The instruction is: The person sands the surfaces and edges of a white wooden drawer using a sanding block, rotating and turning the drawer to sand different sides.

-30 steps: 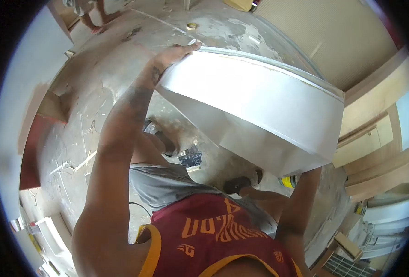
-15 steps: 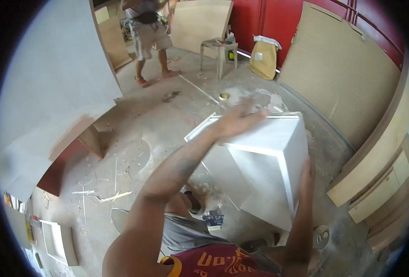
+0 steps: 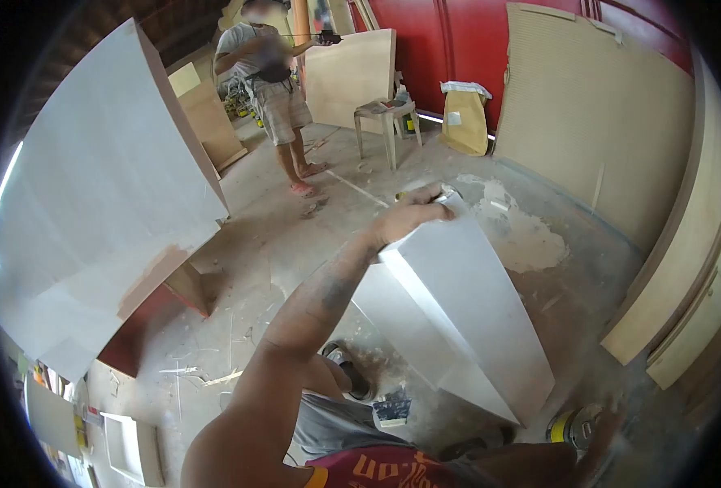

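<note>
A white box, open on one side like a drawer (image 3: 482, 301), stands tilted on the floor in front of me. My left hand (image 3: 417, 215) grips its upper edge, with the fingers curled over the rim. Low on the right, my right hand (image 3: 604, 435) is off the box and smeared by motion. It is beside a round yellow-and-black tool (image 3: 570, 427), possibly a sander; whether it touches the tool I cannot tell.
A large white panel (image 3: 100, 203) rises on the left. Curved wooden pieces (image 3: 661, 268) and a ribbed board (image 3: 596, 122) line the right. Ahead are a stool (image 3: 386, 114), a paper bag (image 3: 464, 122) and a standing person (image 3: 271, 89). Wood scraps (image 3: 222, 378) litter the floor.
The box has turned, bringing a long side toward the right. My right hand has left its side and moved down to the tool. My left hand now grips the edge instead of sweeping across the top.
</note>
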`<state>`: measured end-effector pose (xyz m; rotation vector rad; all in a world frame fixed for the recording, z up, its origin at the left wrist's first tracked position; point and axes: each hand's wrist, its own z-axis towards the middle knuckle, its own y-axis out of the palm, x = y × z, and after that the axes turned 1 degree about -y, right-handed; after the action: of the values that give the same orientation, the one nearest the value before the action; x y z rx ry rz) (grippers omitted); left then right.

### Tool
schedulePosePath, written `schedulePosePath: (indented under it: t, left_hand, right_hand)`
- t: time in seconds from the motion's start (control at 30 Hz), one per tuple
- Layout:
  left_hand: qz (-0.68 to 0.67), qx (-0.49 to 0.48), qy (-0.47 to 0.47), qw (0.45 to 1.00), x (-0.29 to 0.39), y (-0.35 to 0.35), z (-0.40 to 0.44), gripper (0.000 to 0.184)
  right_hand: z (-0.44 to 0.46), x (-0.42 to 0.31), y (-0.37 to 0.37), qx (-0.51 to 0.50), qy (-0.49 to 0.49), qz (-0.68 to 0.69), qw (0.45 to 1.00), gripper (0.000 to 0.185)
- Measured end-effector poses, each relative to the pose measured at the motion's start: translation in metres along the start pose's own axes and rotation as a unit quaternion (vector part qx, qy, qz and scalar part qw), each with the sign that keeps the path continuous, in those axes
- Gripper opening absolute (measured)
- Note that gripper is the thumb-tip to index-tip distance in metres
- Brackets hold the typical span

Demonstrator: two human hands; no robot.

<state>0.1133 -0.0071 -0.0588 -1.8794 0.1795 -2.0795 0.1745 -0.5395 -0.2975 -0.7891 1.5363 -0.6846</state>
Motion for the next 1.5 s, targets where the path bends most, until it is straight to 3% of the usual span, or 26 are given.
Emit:
schedulePosePath:
  t: [0.17,0.23,0.27,0.37,0.57,0.63,0.87,0.93,0.97,1.03,1.1,1.2,1.33,1.37,1.43,1.5]
  left_hand:
    - [-0.027,0.002,-0.025,0.999,0.03,0.022,-0.012,0.041]
    - [-0.087,-0.044,0.0,0.995,0.024,0.02,-0.006,0.043]
    - [-0.076,-0.041,-0.003,0.996,0.026,0.021,-0.006,0.043]
    - [0.122,-0.02,0.02,0.992,0.035,0.029,-0.004,0.045]
    - [0.134,-0.02,0.054,0.989,0.03,0.033,-0.003,0.046]
    - [-0.056,-0.057,0.007,0.997,0.035,0.036,-0.007,0.047]
    - [-0.049,-0.056,0.004,0.997,0.04,0.038,-0.012,0.051]
    - [0.187,-0.019,0.164,0.968,0.018,0.023,-0.002,0.055]
    - [0.175,-0.023,0.165,0.97,0.011,0.014,0.0,0.055]
    - [0.335,0.031,0.21,0.918,-0.016,0.009,0.0,0.059]
    - [0.36,0.038,0.028,0.932,0.034,0.035,-0.017,0.071]
    - [0.404,0.033,0.095,0.909,0.028,0.031,-0.015,0.055]
    - [0.295,0.052,0.053,0.953,0.031,0.037,-0.014,0.055]
    - [0.269,0.057,0.007,0.961,0.035,0.039,-0.016,0.056]
    - [0.24,0.061,-0.034,0.968,0.027,0.035,-0.01,0.058]
    - [0.135,0.036,-0.051,0.989,0.006,0.027,0.004,0.059]
  right_hand:
    - [-0.004,0.077,0.027,0.013,0.067,0.06,0.996,0.068]
    - [-0.002,0.092,0.044,0.006,0.068,0.077,0.995,0.068]
    - [0.0,0.097,0.051,0.004,0.068,0.086,0.994,0.068]
    - [0.004,0.106,0.072,-0.007,0.068,0.11,0.992,0.068]
    - [0.013,0.111,0.091,-0.014,0.063,0.14,0.988,0.067]
    - [0.014,0.112,0.094,-0.013,0.059,0.147,0.987,0.067]
    - [0.016,0.117,0.086,0.017,0.058,0.183,0.981,0.066]
    - [0.015,0.115,0.075,0.045,0.049,0.213,0.975,0.066]
    - [0.012,0.11,0.064,0.066,0.041,0.234,0.969,0.066]
    - [0.005,0.094,0.034,0.112,0.015,0.276,0.954,0.066]
    - [-0.004,0.05,-0.004,0.156,-0.027,0.324,0.933,0.066]
    - [-0.021,-0.021,-0.048,0.187,-0.12,0.388,0.894,0.066]
    - [-0.046,-0.105,-0.056,0.162,-0.264,0.405,0.86,0.065]
    - [-0.049,-0.12,-0.043,0.141,-0.304,0.384,0.86,0.065]
    - [-0.05,-0.146,0.003,0.103,-0.382,0.32,0.861,0.065]
    - [-0.054,-0.164,0.047,0.094,-0.445,0.18,0.872,0.08]
